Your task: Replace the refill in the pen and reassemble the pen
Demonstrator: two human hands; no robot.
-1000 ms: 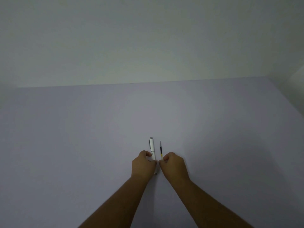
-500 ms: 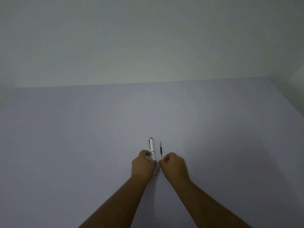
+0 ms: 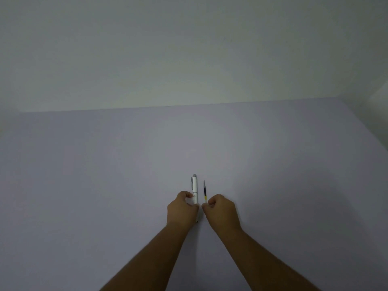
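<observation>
Two hands are seen at a white pen and a spare refill lying side by side on a pale counter

Head view: the pen (image 3: 195,189) lies on the counter (image 3: 105,175), pointing away from the viewer, with its near half pinched by the curled fingers of the left hand (image 3: 182,211). Just to its right, apart from it, the thin refill (image 3: 204,191) lies parallel, its near end apparently gripped by the fingertips of the right hand (image 3: 222,212). The pen looks whole, so the task is judged to be at its start; opening the barrel is likely called for next. No containers are seen; whether an old refill sits inside the pen cannot be told
</observation>
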